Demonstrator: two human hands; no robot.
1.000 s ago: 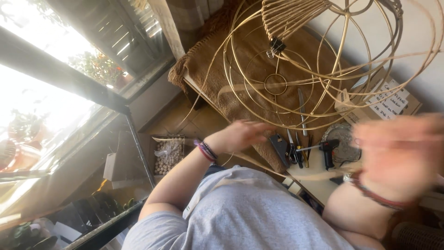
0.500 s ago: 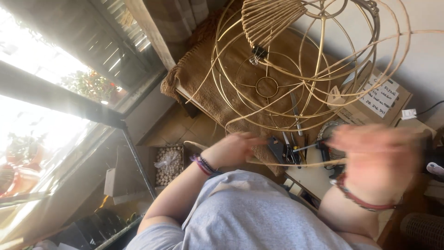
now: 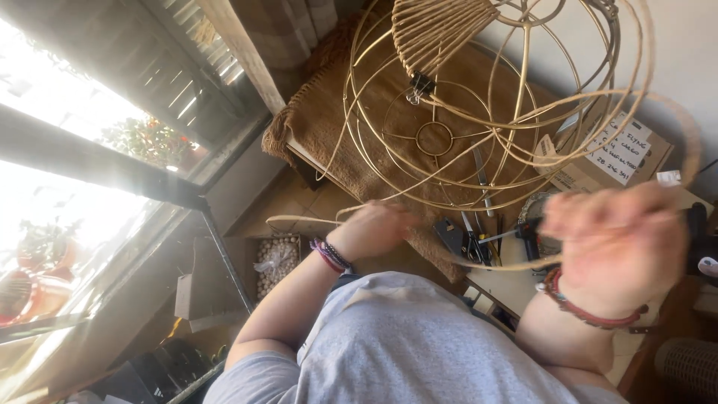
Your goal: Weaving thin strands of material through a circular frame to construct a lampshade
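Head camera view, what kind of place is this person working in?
Probably a home craft corner by a sunny window. A round wire frame partly woven with cane strips stands on a cloth-covered table, hand tools lie beside it, and potted plants sit outside the glass.

Worktable under a brown cloth, with tools along its near edge

A fringed brown cloth (image 3: 351, 127) covers most of the table (image 3: 516, 288), whose pale bare top shows only at the near right. On the cloth rests a round wire frame (image 3: 449, 135) with cane woven into its top, a black clip (image 3: 420, 84) on one wire. Pliers and scissors (image 3: 471, 243) lie at the cloth's near edge, and a labelled cardboard box (image 3: 609, 153) sits just right of the frame.
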